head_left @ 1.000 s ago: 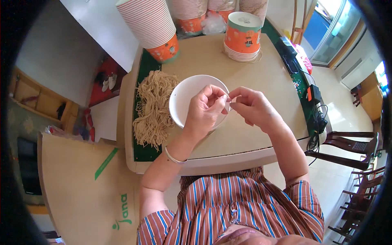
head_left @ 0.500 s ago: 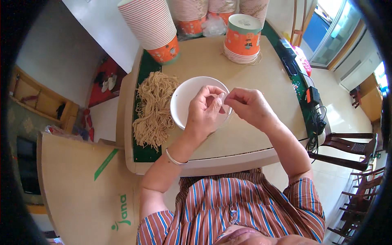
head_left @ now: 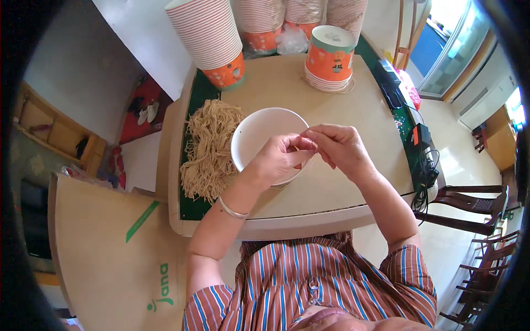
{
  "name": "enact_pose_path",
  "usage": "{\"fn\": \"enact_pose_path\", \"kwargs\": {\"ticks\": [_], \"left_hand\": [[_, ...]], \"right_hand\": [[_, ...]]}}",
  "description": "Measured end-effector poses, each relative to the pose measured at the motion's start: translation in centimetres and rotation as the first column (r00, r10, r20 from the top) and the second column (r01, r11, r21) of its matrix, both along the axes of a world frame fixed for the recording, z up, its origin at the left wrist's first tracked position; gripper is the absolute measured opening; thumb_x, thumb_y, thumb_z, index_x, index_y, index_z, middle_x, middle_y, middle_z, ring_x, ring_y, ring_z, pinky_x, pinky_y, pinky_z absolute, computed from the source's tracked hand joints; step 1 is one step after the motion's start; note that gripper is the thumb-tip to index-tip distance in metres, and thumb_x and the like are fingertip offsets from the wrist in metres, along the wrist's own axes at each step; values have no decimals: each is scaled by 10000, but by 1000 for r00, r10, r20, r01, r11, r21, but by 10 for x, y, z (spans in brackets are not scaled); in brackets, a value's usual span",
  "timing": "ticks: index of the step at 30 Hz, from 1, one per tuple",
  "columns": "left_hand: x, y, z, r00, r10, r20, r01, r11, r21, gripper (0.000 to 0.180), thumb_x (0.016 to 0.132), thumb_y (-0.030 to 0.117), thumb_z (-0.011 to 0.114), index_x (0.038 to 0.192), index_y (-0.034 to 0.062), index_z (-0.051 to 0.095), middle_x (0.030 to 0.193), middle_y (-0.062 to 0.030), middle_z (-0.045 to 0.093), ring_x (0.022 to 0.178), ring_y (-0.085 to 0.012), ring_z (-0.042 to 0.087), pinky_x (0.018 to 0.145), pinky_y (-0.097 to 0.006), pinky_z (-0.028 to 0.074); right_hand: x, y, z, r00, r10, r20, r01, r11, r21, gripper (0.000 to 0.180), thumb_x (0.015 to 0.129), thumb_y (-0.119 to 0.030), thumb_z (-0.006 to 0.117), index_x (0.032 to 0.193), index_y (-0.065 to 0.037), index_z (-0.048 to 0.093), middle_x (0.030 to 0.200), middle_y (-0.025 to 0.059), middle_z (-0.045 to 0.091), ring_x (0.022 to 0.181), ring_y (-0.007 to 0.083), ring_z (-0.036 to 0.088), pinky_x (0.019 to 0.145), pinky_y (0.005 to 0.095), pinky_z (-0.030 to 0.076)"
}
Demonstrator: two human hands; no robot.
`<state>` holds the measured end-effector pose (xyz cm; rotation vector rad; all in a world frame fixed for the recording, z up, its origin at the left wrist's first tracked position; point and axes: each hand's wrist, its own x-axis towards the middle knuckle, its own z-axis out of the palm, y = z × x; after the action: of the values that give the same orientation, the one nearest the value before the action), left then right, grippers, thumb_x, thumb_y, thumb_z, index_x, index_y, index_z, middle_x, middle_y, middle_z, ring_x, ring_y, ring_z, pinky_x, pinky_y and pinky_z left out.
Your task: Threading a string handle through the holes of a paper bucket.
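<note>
My left hand [head_left: 282, 160] and my right hand [head_left: 339, 146] meet fingertip to fingertip over the right rim of a white bowl [head_left: 254, 132]. Both are closed in a pinch; whatever lies between the fingers is too small to make out. Inside the bowl, the visible part shows white walls with a tiny dark speck. Left of the bowl lies a loose heap of beige strings [head_left: 210, 151]. Beyond the hands an orange and green paper bucket [head_left: 330, 58] stands upside down, with a few strands around its base.
A tall stack of paper buckets [head_left: 212, 47] stands at the table's far left, with wrapped stacks [head_left: 262, 27] behind. Black adapters and cables [head_left: 422, 138] line the right edge. A large cardboard box [head_left: 110, 248] stands at the near left, a wooden chair [head_left: 469, 204] at the right.
Both hands have come slightly nearer to me, and their fingertips have drawn together. My left hand has turned, its fingers curling inward. The view has shifted a little.
</note>
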<state>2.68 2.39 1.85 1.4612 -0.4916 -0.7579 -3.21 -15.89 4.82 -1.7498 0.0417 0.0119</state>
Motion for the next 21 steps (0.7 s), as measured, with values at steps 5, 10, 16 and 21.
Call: {"fn": "enact_pose_path", "kwargs": {"ticks": [5, 10, 16, 21], "left_hand": [[0, -4, -12, 970, 53, 235, -40, 997, -60, 140, 951, 94, 713, 1051, 3, 751, 929, 28, 666, 799, -55, 563, 750, -233, 486], [-1, -5, 4, 968, 47, 247, -61, 997, 50, 144, 948, 115, 725, 1031, 8, 776, 937, 14, 663, 811, -70, 588, 725, -222, 498], [-1, -8, -5, 968, 164, 190, -159, 986, -38, 143, 930, 82, 738, 1011, -30, 776, 890, -13, 646, 726, -66, 571, 656, -239, 486], [2, -7, -1, 979, 140, 147, -139, 990, -16, 164, 962, 111, 705, 1052, -10, 767, 933, -15, 724, 816, -78, 622, 702, -234, 516]], "right_hand": [[1, -1, -2, 1000, 5, 16, -5, 1000, -8, 185, 994, -163, 645, 1052, -46, 777, 697, -18, 629, 569, 32, 515, 473, 213, 408], [1, -9, -3, 999, 25, 22, -23, 995, -95, 195, 1002, -173, 649, 1119, -48, 744, 685, -12, 618, 562, 35, 522, 459, 219, 415], [-7, -20, 15, 994, 79, -82, -100, 947, -305, 184, 975, -163, 691, 1119, -53, 659, 683, 1, 607, 568, 47, 546, 467, 239, 438], [-17, -34, 16, 991, 136, -21, -127, 846, -517, 155, 928, -119, 712, 1039, -33, 646, 702, 48, 629, 599, 110, 594, 531, 292, 485]]}}
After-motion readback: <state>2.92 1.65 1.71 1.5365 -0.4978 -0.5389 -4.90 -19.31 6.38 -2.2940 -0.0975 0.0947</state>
